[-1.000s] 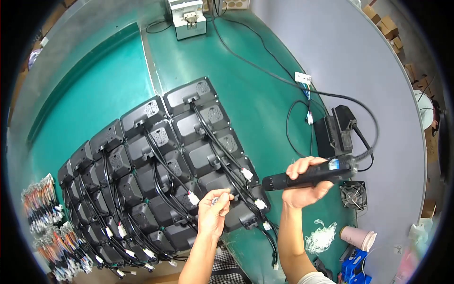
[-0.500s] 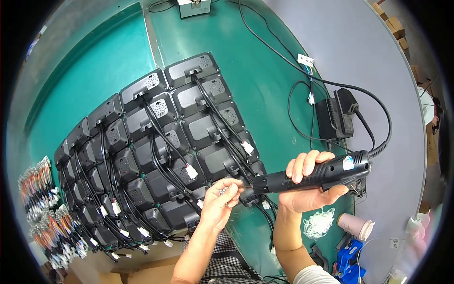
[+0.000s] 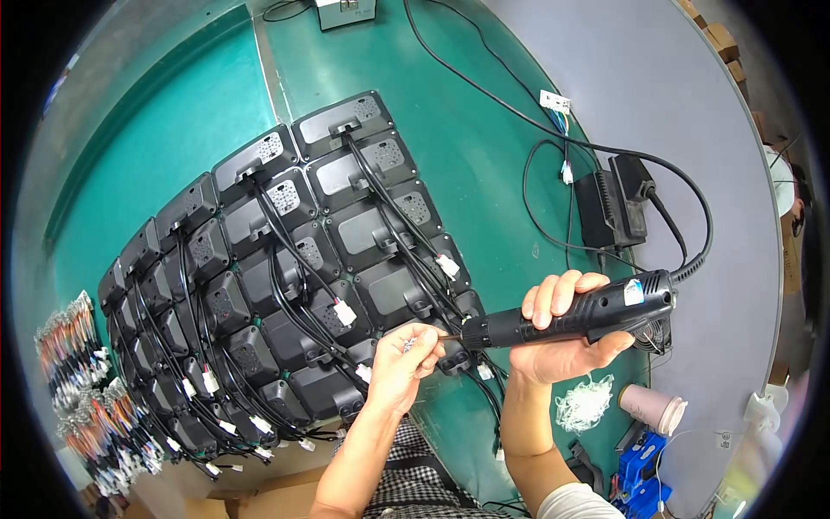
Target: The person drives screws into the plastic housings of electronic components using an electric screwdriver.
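My right hand [image 3: 566,337] is wrapped round a black electric screwdriver [image 3: 596,310], held level with its bit pointing left. My left hand [image 3: 405,363] is closed in front of it, thumb and fingers pinched at the tip of the thin bit [image 3: 450,337]. Small shiny metal pieces that look like screws [image 3: 410,344] show between its fingers; the very tip of the bit is hidden there. Beneath and left of both hands lie rows of black plastic housings [image 3: 359,182] with black cables [image 3: 290,229] ending in white connectors [image 3: 344,312].
Bundles of coloured wire harnesses [image 3: 73,346] lie at the far left. On the right are a black power adapter [image 3: 605,208], a heap of clear plastic strands [image 3: 584,405], a pink cup [image 3: 650,408] and a blue tool [image 3: 640,471]. The screwdriver's cord [image 3: 635,157] loops across the bench's right side.
The view has shifted slightly, so the housings sit a little further left. Both hands keep nearly the same pose, with the bit still at my left fingers.
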### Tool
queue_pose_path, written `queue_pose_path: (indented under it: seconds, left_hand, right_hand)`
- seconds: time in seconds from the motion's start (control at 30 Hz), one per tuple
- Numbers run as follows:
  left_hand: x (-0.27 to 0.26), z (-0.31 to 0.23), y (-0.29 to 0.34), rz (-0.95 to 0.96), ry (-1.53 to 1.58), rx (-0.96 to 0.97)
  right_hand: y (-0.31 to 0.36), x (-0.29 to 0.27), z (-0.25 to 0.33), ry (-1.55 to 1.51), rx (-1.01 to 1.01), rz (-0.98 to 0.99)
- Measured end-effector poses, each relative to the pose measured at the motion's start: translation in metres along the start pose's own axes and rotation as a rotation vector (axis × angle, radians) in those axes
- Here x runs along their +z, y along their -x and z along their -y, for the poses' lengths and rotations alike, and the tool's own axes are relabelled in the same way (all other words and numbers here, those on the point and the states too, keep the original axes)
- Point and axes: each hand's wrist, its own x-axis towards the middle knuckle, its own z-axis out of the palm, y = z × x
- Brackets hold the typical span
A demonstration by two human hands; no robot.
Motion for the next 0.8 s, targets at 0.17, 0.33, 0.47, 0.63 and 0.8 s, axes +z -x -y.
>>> queue_pose_path:
  seconds: [0.17,0.33,0.47,0.63,0.8]
  left_hand:
    - [0.001,0.002,0.001,-0.042,-0.048,-0.024]
    - [0.006,0.007,0.003,-0.159,0.013,-0.023]
    - [0.001,0.006,0.008,-0.3,0.012,0.055]
    - [0.001,0.023,0.013,-0.256,0.091,0.048]
    - [-0.003,0.037,0.015,-0.238,0.137,0.03]
  right_hand:
    - [0.001,-0.002,0.001,-0.01,-0.003,-0.004]
    - [0.001,-0.004,0.005,0.032,-0.039,-0.049]
    - [-0.007,-0.016,0.004,0.183,-0.14,-0.022]
    - [-0.012,-0.043,-0.012,0.378,-0.186,0.043]
    - [-0.011,-0.048,-0.026,0.342,-0.164,0.012]
